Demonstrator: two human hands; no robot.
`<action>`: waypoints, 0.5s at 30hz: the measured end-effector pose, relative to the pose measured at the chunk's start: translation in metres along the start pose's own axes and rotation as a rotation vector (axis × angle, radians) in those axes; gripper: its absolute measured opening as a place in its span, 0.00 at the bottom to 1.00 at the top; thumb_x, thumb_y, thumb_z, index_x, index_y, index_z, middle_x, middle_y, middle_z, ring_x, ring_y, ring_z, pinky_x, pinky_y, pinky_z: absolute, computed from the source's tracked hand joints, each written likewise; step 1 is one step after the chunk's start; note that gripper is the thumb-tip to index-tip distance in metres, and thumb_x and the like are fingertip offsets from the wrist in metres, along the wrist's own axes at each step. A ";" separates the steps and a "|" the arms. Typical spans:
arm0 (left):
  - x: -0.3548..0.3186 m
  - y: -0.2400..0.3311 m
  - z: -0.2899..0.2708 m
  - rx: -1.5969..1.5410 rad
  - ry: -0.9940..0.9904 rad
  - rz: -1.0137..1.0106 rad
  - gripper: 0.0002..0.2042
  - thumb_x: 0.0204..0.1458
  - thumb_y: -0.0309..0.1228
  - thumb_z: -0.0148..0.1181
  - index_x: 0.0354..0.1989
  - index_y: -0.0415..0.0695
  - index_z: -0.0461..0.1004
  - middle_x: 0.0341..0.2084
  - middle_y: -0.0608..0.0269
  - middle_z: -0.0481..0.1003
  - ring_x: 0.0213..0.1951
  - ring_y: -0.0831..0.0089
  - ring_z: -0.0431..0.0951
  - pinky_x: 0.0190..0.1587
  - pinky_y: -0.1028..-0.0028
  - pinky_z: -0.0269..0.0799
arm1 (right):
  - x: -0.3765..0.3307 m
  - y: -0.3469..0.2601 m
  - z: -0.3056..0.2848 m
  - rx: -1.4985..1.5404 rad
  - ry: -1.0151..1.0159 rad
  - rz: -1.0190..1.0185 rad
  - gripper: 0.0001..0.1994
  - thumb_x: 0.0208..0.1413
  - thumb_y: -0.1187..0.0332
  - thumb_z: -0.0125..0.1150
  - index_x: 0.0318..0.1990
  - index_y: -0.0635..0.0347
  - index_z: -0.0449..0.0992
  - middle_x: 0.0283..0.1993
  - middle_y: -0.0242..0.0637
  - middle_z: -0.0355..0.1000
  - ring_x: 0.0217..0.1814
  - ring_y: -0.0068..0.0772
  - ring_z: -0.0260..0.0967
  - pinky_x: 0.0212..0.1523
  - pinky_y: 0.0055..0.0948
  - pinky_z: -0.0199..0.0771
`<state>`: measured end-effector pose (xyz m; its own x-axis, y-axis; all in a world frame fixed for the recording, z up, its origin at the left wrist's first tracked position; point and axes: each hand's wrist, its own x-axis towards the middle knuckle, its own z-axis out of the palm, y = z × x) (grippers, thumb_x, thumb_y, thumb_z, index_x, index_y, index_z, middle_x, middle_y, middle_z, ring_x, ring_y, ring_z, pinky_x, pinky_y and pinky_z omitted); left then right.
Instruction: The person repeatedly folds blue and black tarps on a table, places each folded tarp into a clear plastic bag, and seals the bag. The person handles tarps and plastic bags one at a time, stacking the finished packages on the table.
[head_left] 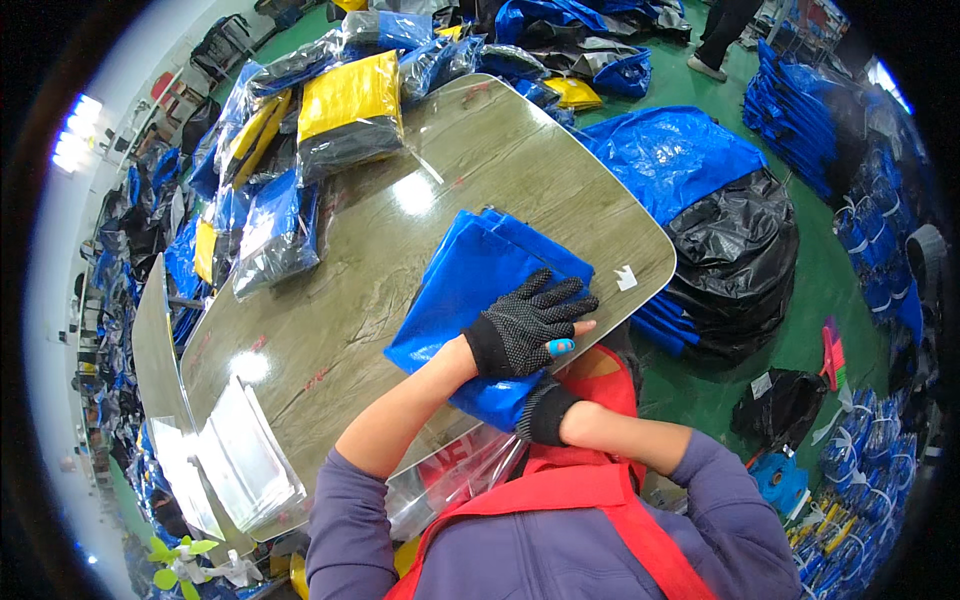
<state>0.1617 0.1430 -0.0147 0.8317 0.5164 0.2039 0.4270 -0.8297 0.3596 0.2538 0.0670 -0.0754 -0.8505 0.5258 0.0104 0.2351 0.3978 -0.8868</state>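
The left hand (535, 320), in a black dotted glove, lies palm down with its fingers spread toward the right across a blue folded sheet (480, 265); blue tape (562, 347) wraps one finger, whose tip is bare. The right hand (548, 410) comes in from the near right, its glove cuff at the sheet's near corner; its fingers are hidden, so I cannot tell whether they pinch or press. The sheet sits on the near right part of the bench (530, 160), reaching its near edge, close to the rounded right corner, where a white scrap (626, 278) lies. To the left and far side of the sheet, wood-grain surface runs on as room to move, as far as a yellow-and-black packet (350, 105) and a blue packet (275, 230) heaped along the far left edge. White papers (250, 455) take up the near left end. Beyond the right edge, a blue-and-black bundle (735, 215) fills the floor beside the bench, with a pink brush (832, 355) farther right.
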 end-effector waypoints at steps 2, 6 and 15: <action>0.001 -0.001 0.005 -0.038 0.031 -0.002 0.21 0.59 0.44 0.42 0.58 0.52 0.68 0.61 0.55 0.64 0.67 0.56 0.55 0.67 0.48 0.44 | -0.032 -0.031 -0.053 -0.468 -0.383 0.110 0.23 0.61 0.51 0.40 0.61 0.47 0.62 0.63 0.47 0.58 0.65 0.45 0.55 0.68 0.47 0.47; 0.003 0.008 0.014 -0.245 0.129 -0.069 0.20 0.59 0.43 0.44 0.55 0.47 0.70 0.59 0.50 0.65 0.65 0.57 0.59 0.66 0.52 0.49 | -0.038 -0.068 -0.128 -0.524 -0.585 -0.040 0.14 0.54 0.56 0.51 0.33 0.52 0.81 0.26 0.47 0.76 0.31 0.54 0.74 0.45 0.59 0.68; -0.047 -0.007 -0.006 -0.032 0.366 -0.667 0.26 0.57 0.42 0.48 0.63 0.48 0.62 0.62 0.49 0.61 0.62 0.52 0.63 0.64 0.61 0.57 | 0.062 0.031 -0.159 -0.609 0.468 -0.287 0.18 0.58 0.59 0.48 0.51 0.52 0.75 0.61 0.43 0.67 0.63 0.53 0.63 0.63 0.48 0.60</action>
<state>0.1172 0.1262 -0.0211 0.2277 0.9484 0.2205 0.7828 -0.3130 0.5379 0.2827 0.2314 -0.0291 -0.6636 0.5474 0.5099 0.3675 0.8322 -0.4152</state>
